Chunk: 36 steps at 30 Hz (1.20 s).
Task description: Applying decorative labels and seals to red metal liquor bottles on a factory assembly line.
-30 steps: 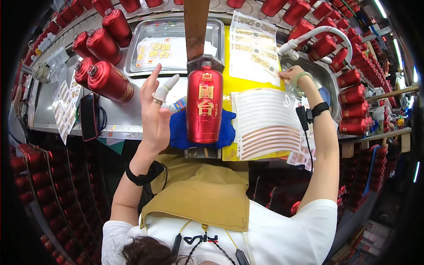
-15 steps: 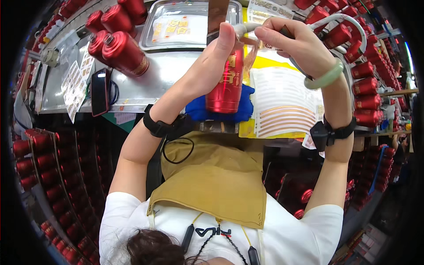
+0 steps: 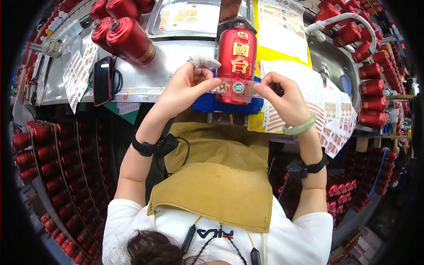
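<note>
Steel worktop [image 3: 176,57] carries the red bottle [image 3: 237,62] at twelve o'clock on a blue pad [image 3: 207,102]. Both hands have come back to it: left hand [image 3: 185,86] and right hand [image 3: 282,99] pinch a clear label strip [image 3: 232,85] against its lower body, so labelling has begun.

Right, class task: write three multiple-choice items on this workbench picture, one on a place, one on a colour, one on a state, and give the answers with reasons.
1. Where does the red bottle in front of the person lie?
A. on a blue pad
B. in the steel sink
C. on the black phone

2. What colour is the bangle on the right wrist?
A. red
B. pale green
C. black

3. What are the left hand and right hand doing?
A. hanging empty
B. holding a clear label strip between them across the bottle
C. gripping the hose

Answers: 1 A, blue pad shows beneath the bottle's base; 2 B, the ring reads pale green; 3 B, fingertips pinch each end of the strip.
</note>
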Each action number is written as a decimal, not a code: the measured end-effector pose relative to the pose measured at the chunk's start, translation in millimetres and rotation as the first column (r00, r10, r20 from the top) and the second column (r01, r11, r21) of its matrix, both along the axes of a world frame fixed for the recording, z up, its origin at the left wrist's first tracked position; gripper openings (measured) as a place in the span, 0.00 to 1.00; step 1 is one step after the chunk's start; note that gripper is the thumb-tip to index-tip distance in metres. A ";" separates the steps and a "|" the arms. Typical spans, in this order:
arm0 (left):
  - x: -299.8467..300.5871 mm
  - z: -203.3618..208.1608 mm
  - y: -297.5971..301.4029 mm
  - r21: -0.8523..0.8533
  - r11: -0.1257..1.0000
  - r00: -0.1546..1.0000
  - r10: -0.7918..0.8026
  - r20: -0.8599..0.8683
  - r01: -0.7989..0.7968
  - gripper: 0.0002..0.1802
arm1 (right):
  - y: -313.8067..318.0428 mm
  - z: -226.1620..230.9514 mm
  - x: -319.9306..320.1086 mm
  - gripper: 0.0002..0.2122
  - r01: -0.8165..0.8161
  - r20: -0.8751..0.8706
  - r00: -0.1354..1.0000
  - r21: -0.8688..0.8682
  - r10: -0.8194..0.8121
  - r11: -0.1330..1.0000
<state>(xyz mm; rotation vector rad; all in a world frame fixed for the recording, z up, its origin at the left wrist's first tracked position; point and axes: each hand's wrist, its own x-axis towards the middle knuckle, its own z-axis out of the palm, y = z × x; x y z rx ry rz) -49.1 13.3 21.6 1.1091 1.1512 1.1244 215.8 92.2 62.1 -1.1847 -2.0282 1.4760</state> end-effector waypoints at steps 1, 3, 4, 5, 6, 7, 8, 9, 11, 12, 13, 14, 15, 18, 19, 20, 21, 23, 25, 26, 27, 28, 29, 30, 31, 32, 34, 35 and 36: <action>1.0 -4.7 1.7 -0.021 0.999 0.999 0.027 0.019 -0.026 0.21 | -0.8 -6.0 -1.1 0.09 0.002 0.002 1.000 -0.003 -0.002 1.000; 1.1 -14.0 8.4 -0.031 0.999 0.997 0.027 0.073 -0.024 0.22 | 0.4 -17.6 -4.6 0.11 0.103 -0.025 0.994 0.027 -0.102 0.994; 0.2 -17.7 12.6 -0.038 0.999 0.992 0.031 0.126 -0.026 0.23 | 3.8 -23.0 -6.5 0.10 0.106 -0.027 0.994 0.058 -0.105 0.993; 0.6 -20.3 15.8 -0.045 0.999 0.990 0.035 0.135 -0.030 0.23 | 7.8 -25.7 -9.8 0.10 0.102 -0.018 0.995 0.052 -0.101 0.993; 5.1 -13.1 13.1 -0.049 0.997 0.986 0.069 0.153 -0.063 0.23 | 7.9 -24.5 -9.7 0.10 0.106 -0.056 0.993 0.052 -0.103 0.993; 6.5 -6.2 10.0 -0.054 0.993 0.979 0.111 0.172 -0.103 0.23 | 9.1 -23.0 -11.3 0.10 0.101 -0.095 0.991 0.051 -0.096 0.994; 3.8 -7.1 7.2 -0.005 0.996 0.993 0.093 0.075 -0.092 0.21 | 7.1 -20.5 -11.6 0.10 0.090 -0.137 0.987 0.019 -0.087 0.996; 7.0 -2.4 3.7 -0.081 0.988 0.973 0.144 0.181 -0.132 0.20 | 9.9 -24.8 -12.0 0.10 0.079 -0.042 0.996 0.080 -0.076 0.994; 6.6 -16.1 9.8 -0.007 0.997 0.933 0.080 0.352 -0.082 0.18 | 6.2 -21.7 -21.2 0.11 0.147 -0.133 0.981 0.030 -0.142 0.989; 1.3 -32.9 17.6 -0.065 0.997 0.999 0.043 0.018 -0.042 0.19 | 7.1 -26.2 -16.1 0.11 0.162 -0.024 0.987 0.027 -0.161 0.986; 6.1 -34.3 26.2 -0.026 0.999 1.000 0.027 0.011 -0.026 0.20 | 7.7 -22.5 -14.3 0.10 0.149 0.013 0.989 0.045 -0.150 0.988; 14.4 -41.1 23.2 0.031 0.997 0.924 0.048 0.378 -0.064 0.21 | 6.3 -29.8 -10.8 0.08 0.174 -0.053 0.983 -0.016 -0.174 0.985; 15.7 -32.1 22.2 0.013 0.998 0.987 0.061 0.148 -0.064 0.19 | 2.8 -38.6 -5.3 0.06 0.188 -0.160 0.968 -0.053 -0.194 0.981; 18.3 -24.7 5.7 0.053 0.991 0.972 0.112 0.209 -0.126 0.16 | 13.7 -66.7 11.7 0.08 0.117 -0.111 0.986 -0.064 -0.124 0.991; 18.2 -26.9 3.5 0.052 0.988 0.958 0.129 0.256 -0.146 0.14 | 9.4 -57.5 3.9 0.08 0.077 -0.127 0.988 -0.056 -0.083 0.995; 17.5 -29.4 2.3 0.014 0.989 0.947 0.135 0.293 -0.145 0.14 | -1.7 -49.8 -2.9 0.08 0.102 -0.116 0.988 -0.011 -0.103 0.995; 17.6 -27.9 1.6 -0.025 0.991 0.933 0.131 0.335 -0.130 0.14 | -6.9 -45.4 -6.3 0.08 0.140 -0.101 0.986 0.034 -0.135 0.990; 16.0 -25.8 1.6 -0.025 0.992 0.932 0.124 0.341 -0.123 0.15 | -1.6 -51.6 -0.7 0.10 0.114 -0.107 0.988 0.004 -0.113 0.993; 21.7 -20.1 1.0 -0.010 0.992 0.941 0.120 0.315 -0.123 0.17 | -0.3 -48.6 0.4 0.11 0.108 -0.096 0.989 -0.029 -0.111 0.994; 20.7 -22.4 -0.3 0.045 0.990 0.962 0.116 0.247 -0.131 0.21 | -1.9 -46.9 -1.0 0.11 0.121 -0.110 0.986 -0.061 -0.128 0.991; 21.1 -28.0 1.5 0.048 0.990 0.962 0.116 0.248 -0.131 0.21 | -2.7 -43.6 -1.8 0.11 0.133 -0.120 0.982 -0.092 -0.143 0.987; 21.0 -33.5 3.8 0.087 0.985 0.963 0.127 0.236 -0.151 0.22 | -2.4 -40.9 -2.1 0.11 0.132 -0.121 0.982 -0.090 -0.143 0.987; 21.4 -38.8 5.8 0.125 0.977 0.965 0.139 0.224 -0.170 0.23 | -2.4 -38.4 -2.3 0.11 0.109 -0.128 0.985 -0.083 -0.119 0.991; 20.5 -34.3 6.5 0.127 0.978 0.966 0.134 0.222 -0.165 0.23 | -1.8 -36.6 -2.6 0.10 0.090 -0.137 0.986 -0.075 -0.099 0.993; 19.2 -29.0 6.5 0.097 0.984 0.970 0.127 0.210 -0.149 0.24 | -1.7 -34.3 -2.7 0.10 0.094 -0.139 0.985 -0.074 -0.104 0.993; 18.4 -24.8 5.9 0.067 0.989 0.973 0.119 0.197 -0.134 0.24 | -2.4 -31.9 -2.6 0.10 0.092 -0.136 0.986 -0.069 -0.101 0.993; 17.1 -22.8 5.4 0.061 0.990 0.982 0.113 0.153 -0.123 0.24 | -4.0 -30.1 -3.1 0.09 0.094 -0.142 0.985 -0.060 -0.102 0.994; 16.8 -21.9 5.5 0.053 0.992 0.987 0.110 0.114 -0.117 0.24 | -5.4 -29.7 -3.0 0.09 0.098 -0.143 0.984 -0.076 -0.108 0.992; 16.9 -23.9 5.6 0.060 0.992 0.989 0.104 0.105 -0.111 0.24 | -5.6 -28.3 -4.5 0.08 0.101 -0.147 0.983 -0.091 -0.114 0.991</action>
